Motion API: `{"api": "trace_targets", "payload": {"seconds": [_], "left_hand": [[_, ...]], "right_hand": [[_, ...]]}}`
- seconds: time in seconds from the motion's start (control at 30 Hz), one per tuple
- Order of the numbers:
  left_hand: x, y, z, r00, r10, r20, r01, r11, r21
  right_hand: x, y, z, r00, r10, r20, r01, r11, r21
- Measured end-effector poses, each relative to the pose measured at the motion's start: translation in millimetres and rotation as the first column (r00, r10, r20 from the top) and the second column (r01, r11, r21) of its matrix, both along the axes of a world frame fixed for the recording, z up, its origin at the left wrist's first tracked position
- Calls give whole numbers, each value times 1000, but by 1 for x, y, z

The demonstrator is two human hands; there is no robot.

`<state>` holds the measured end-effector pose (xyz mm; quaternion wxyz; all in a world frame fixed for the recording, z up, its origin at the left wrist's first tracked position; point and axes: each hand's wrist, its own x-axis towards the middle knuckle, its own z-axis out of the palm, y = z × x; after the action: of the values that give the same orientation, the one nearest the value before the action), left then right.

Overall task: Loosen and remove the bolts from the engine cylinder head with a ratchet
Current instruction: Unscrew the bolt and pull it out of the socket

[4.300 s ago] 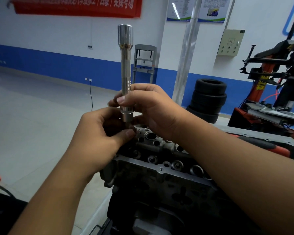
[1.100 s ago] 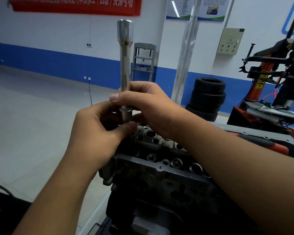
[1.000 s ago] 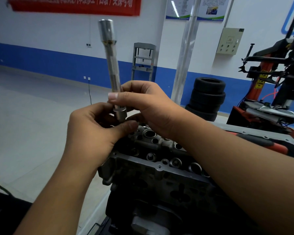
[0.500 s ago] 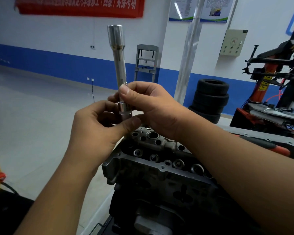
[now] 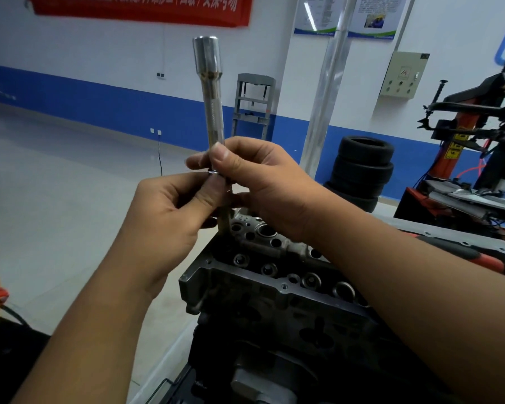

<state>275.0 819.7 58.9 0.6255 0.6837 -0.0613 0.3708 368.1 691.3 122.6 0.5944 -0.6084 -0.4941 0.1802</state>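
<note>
I am working left to right from the head (image 5: 274, 275), my landmark here. Left of it, my left hand (image 5: 169, 217) is pinching just under the extension's lower end, thumb and fingers clenched where a bolt (image 5: 224, 221) is emerging from the head's far left corner. I judge I am steadying the bolt so it is not dropping back into its hole. Directly above that corner, the extension (image 5: 213, 112) is standing nearly upright, its wide drive end uppermost with no ratchet handle fitted, which suggests the bolt is already loose enough for finger-spinning. My right hand (image 5: 263, 182) is coming in from the right of the head, grasping the extension's lower part between thumb and fingers, keeping it in line with the bolt while lifting. Right of the head, a red-and-black handle (image 5: 461, 255) is lying on the tabletop (image 5: 438, 231). Far behind the head, a red banner (image 5: 140, 7) is carrying white characters too cropped for reading; the wall posters (image 5: 373, 16) are too small for reading.
</note>
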Motion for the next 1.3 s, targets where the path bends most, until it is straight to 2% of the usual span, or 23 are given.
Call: {"api": "trace_targets", "payload": {"seconds": [0.07,0.1,0.23,0.33,0.5,0.7,0.83,0.93,1.03,1.2,1.3], "left_hand": [[-2,3,1,994,-111,-13,111,994,-18],[-2,4,2,995,-103,-14,102,995,-17],[0,-5,4,995,100,22,-100,995,-30],[0,-9,6,987,146,62,-145,989,-15],[-1,-11,8,995,-91,39,89,995,43],[1,-11,7,984,159,78,-159,987,-16],[1,-13,6,968,224,111,-216,973,-79],[2,-12,5,971,212,113,-200,974,-106],[-1,-11,7,977,191,96,-186,981,-59],[-7,-1,9,1000,21,-18,-21,999,28],[-8,3,10,997,79,4,-79,995,53]], "right_hand": [[0,0,0,1000,7,5,-7,1000,-14],[0,0,0,1000,7,14,-6,1000,-24],[1,2,-1,1000,-23,12,23,999,-24],[1,2,-3,999,-39,-4,39,998,44],[-1,0,-1,995,-101,3,100,989,112],[-4,0,1,999,-52,16,52,998,24],[-4,1,2,996,-94,1,94,995,23],[-2,0,1,992,-120,44,120,993,23],[-4,1,2,991,-108,77,107,994,16],[-4,1,3,993,-90,81,89,996,8],[-4,0,3,991,-97,89,98,995,-13]]}}
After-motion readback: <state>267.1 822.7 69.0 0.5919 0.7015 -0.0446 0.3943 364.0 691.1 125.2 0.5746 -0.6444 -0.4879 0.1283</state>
